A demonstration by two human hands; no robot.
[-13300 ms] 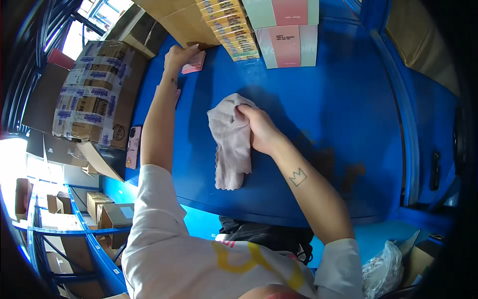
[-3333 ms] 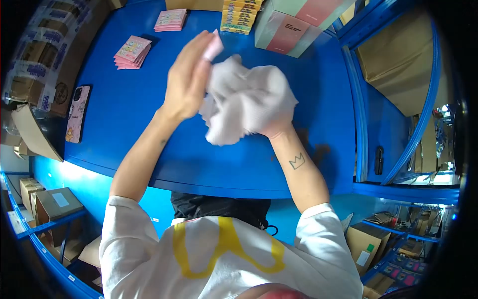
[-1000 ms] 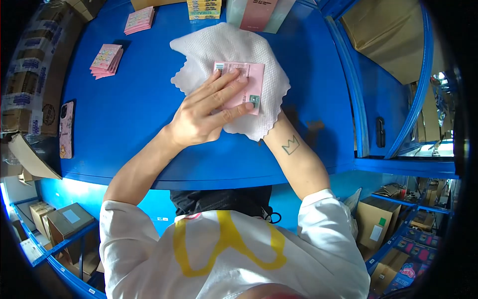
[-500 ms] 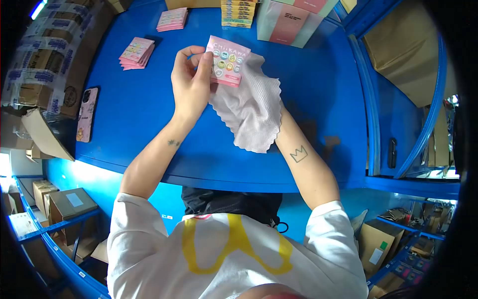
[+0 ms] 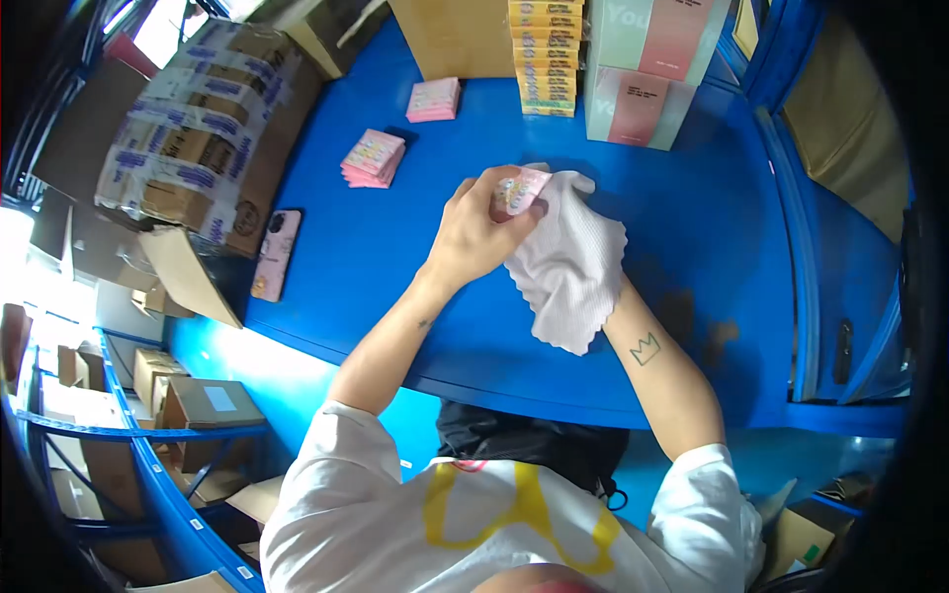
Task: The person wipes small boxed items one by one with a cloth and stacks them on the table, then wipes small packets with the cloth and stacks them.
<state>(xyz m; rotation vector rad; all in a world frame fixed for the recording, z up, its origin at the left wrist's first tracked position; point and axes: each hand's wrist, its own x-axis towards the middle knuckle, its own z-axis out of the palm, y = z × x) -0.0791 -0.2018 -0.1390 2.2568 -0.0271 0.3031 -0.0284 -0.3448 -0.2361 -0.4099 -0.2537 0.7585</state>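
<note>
My left hand [image 5: 479,229] grips a small pink packet [image 5: 516,192] with round printed pictures, its fingers curled over the edges and hiding much of it. A pale pink cloth [image 5: 568,265] with a scalloped edge drapes over my right hand and lies against the packet. Only my right wrist and forearm [image 5: 647,351] show beyond the cloth; the fingers are covered. Farther off on the blue table [image 5: 395,296] lie two stacks of similar pink packets, a nearer stack [image 5: 373,158] and a farther stack [image 5: 433,100].
A phone in a pink case [image 5: 276,255] lies at the table's left, beside a large taped carton [image 5: 188,138]. Toward the back stand a column of yellow boxes [image 5: 549,64], a brown carton [image 5: 465,40] and pale green-and-pink boxes [image 5: 641,107]. Shelves with cartons [image 5: 213,410] are at lower left.
My left hand has turned and closed farther over the packet, whose printed front now shows less. The cloth is now against it. The whole view has shifted, with the scene lower and farther right.
</note>
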